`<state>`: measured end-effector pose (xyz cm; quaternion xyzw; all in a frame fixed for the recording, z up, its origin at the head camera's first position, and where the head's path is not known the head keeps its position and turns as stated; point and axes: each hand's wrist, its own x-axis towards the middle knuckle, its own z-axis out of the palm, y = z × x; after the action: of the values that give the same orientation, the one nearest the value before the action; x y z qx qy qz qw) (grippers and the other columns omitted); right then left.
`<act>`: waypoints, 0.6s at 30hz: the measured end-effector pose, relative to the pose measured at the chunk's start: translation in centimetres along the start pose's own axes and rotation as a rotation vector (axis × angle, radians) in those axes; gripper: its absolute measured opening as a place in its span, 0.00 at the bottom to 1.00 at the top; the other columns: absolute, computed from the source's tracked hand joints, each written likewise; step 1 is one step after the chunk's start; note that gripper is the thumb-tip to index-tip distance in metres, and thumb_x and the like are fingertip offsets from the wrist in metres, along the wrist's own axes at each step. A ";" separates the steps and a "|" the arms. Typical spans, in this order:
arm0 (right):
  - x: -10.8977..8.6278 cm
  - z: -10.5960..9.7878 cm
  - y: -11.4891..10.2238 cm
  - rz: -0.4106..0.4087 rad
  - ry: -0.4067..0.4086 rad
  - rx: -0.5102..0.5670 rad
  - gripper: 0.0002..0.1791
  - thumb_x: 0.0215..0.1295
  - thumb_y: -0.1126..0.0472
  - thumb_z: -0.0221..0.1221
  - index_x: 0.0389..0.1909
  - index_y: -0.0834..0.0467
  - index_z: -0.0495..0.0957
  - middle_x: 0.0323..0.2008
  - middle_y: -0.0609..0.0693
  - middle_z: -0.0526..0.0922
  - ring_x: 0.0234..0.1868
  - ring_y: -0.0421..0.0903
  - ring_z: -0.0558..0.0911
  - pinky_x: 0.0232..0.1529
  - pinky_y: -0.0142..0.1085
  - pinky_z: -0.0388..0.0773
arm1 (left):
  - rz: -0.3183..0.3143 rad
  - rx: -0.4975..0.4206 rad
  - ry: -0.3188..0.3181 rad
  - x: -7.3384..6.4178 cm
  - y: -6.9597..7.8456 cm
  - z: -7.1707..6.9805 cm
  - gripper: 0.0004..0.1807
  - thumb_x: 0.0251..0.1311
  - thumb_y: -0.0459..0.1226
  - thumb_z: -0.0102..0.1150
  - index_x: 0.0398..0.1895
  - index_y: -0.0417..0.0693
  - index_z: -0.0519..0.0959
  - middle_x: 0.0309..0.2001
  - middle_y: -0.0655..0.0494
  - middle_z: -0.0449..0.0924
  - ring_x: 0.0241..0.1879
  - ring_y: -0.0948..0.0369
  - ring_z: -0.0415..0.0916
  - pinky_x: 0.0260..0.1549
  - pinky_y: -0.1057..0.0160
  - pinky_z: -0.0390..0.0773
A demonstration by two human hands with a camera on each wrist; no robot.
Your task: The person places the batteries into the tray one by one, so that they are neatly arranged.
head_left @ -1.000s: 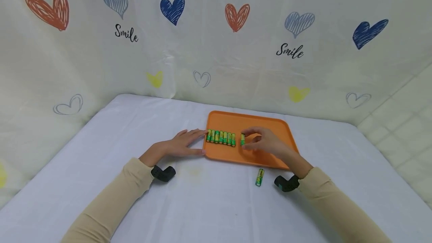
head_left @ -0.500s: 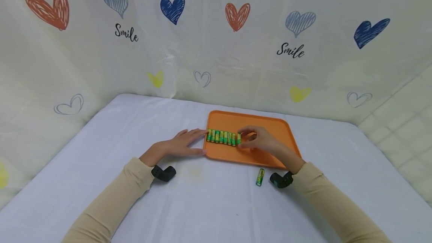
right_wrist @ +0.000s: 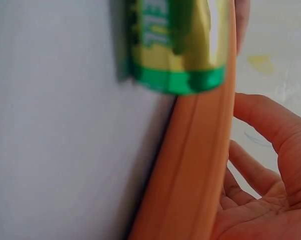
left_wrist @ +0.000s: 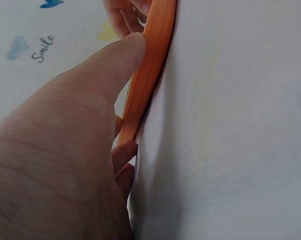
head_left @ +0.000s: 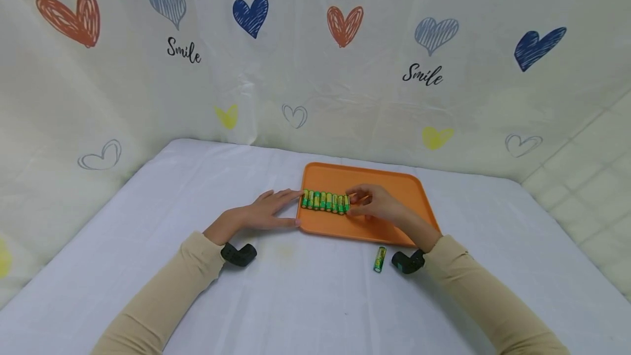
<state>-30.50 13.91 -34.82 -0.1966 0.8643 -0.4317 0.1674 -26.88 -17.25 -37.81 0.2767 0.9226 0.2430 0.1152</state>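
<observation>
An orange tray (head_left: 389, 179) lies on the table with a side-by-side row of green and yellow batteries (head_left: 322, 201) at its left. My left hand (head_left: 260, 213), fingers stretched out, touches the tray's left edge; in the left wrist view the thumb rests against the tray rim (left_wrist: 153, 65). At the right end of the row, my right hand (head_left: 382, 204) pinches a battery (head_left: 347, 203) between thumb and fingers, close against its neighbour. The right wrist view hides that battery behind the rim. One loose battery (head_left: 379, 259) lies on the cloth in front of the tray.
A white cloth (head_left: 296, 300) covers the table. Behind it hangs a pale sheet (head_left: 374, 92) printed with hearts and the word Smile. Each wrist wears a small black camera, such as the left one (head_left: 239, 255).
My right hand has moved left with the pinched battery, bringing it from a gap to the end of the row. The left hand and the loose battery have stayed put.
</observation>
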 end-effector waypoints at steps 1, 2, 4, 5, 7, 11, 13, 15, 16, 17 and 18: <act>0.0 0.0 0.0 -0.002 -0.002 0.007 0.30 0.61 0.65 0.66 0.64 0.67 0.70 0.48 0.61 0.76 0.37 0.46 0.75 0.27 0.31 0.75 | -0.001 -0.001 -0.001 0.0 0.0 0.0 0.46 0.64 0.61 0.53 0.79 0.55 0.47 0.77 0.51 0.48 0.77 0.53 0.39 0.72 0.44 0.35; 0.0 0.0 0.1 -0.006 -0.005 0.016 0.31 0.61 0.65 0.66 0.64 0.67 0.69 0.48 0.62 0.76 0.37 0.46 0.75 0.27 0.31 0.75 | -0.004 -0.003 -0.002 0.0 0.0 0.0 0.46 0.64 0.61 0.53 0.79 0.55 0.48 0.77 0.52 0.48 0.77 0.53 0.39 0.72 0.44 0.34; 0.0 -0.1 0.2 -0.011 -0.010 0.032 0.31 0.61 0.66 0.66 0.64 0.68 0.68 0.48 0.62 0.76 0.38 0.46 0.75 0.27 0.31 0.75 | -0.006 -0.006 -0.003 -0.1 0.2 -0.1 0.46 0.64 0.60 0.53 0.79 0.56 0.48 0.77 0.52 0.49 0.77 0.53 0.39 0.72 0.44 0.34; -0.1 -0.1 0.2 -0.017 -0.015 0.041 0.31 0.61 0.66 0.66 0.64 0.69 0.68 0.49 0.62 0.76 0.38 0.46 0.75 0.27 0.31 0.75 | -0.009 -0.007 -0.003 -0.1 0.2 -0.1 0.46 0.64 0.60 0.53 0.79 0.56 0.48 0.77 0.52 0.48 0.77 0.53 0.39 0.72 0.45 0.34; -0.1 -0.2 0.2 -0.010 -0.013 0.059 0.31 0.61 0.66 0.66 0.64 0.68 0.68 0.49 0.62 0.76 0.38 0.47 0.75 0.28 0.31 0.75 | -0.012 -0.007 -0.002 -0.1 0.3 -0.1 0.45 0.64 0.60 0.53 0.79 0.56 0.48 0.77 0.52 0.48 0.77 0.54 0.39 0.72 0.45 0.34; -0.4 -0.2 0.2 -0.003 -0.003 0.074 0.31 0.61 0.66 0.66 0.64 0.68 0.68 0.50 0.62 0.75 0.38 0.47 0.76 0.28 0.31 0.76 | -0.016 -0.002 -0.001 0.0 0.3 -0.1 0.45 0.64 0.60 0.53 0.79 0.57 0.47 0.77 0.52 0.48 0.77 0.54 0.39 0.72 0.45 0.34; -0.6 -0.2 0.2 -0.001 -0.001 0.085 0.31 0.62 0.66 0.66 0.64 0.68 0.68 0.50 0.63 0.75 0.37 0.47 0.76 0.28 0.31 0.77 | -0.017 -0.002 -0.002 0.0 0.4 -0.1 0.45 0.65 0.59 0.53 0.79 0.57 0.47 0.77 0.52 0.48 0.77 0.54 0.39 0.72 0.45 0.34; -0.9 -0.2 0.3 -0.003 -0.003 0.095 0.31 0.62 0.65 0.65 0.64 0.68 0.67 0.51 0.64 0.75 0.37 0.47 0.76 0.28 0.32 0.77 | -0.017 -0.004 -0.003 -0.1 0.5 -0.1 0.45 0.65 0.59 0.53 0.79 0.56 0.47 0.77 0.52 0.48 0.77 0.54 0.39 0.72 0.45 0.34; -1.0 -0.2 0.3 -0.003 -0.003 0.098 0.30 0.62 0.65 0.65 0.64 0.68 0.67 0.51 0.64 0.75 0.37 0.47 0.76 0.28 0.32 0.77 | -0.017 -0.005 -0.003 -0.1 0.5 -0.2 0.45 0.65 0.59 0.53 0.79 0.56 0.47 0.77 0.52 0.48 0.77 0.53 0.39 0.72 0.45 0.34; -1.1 -0.2 0.3 -0.003 -0.003 0.100 0.30 0.62 0.65 0.65 0.64 0.68 0.67 0.51 0.65 0.75 0.36 0.47 0.76 0.28 0.32 0.77 | -0.017 -0.008 -0.003 -0.2 0.6 -0.2 0.45 0.65 0.59 0.53 0.79 0.56 0.48 0.77 0.52 0.48 0.77 0.53 0.39 0.72 0.45 0.34; -1.2 -0.1 0.3 -0.003 -0.001 0.098 0.30 0.62 0.65 0.65 0.63 0.69 0.68 0.51 0.65 0.75 0.36 0.47 0.76 0.28 0.32 0.77 | -0.018 -0.009 -0.003 -0.2 0.6 -0.1 0.45 0.64 0.59 0.53 0.79 0.56 0.48 0.77 0.52 0.48 0.77 0.53 0.39 0.72 0.45 0.34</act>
<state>-29.55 14.77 -34.82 -0.1896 0.8417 -0.4736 0.1768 -26.52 -16.98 -37.37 0.2683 0.9237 0.2459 0.1200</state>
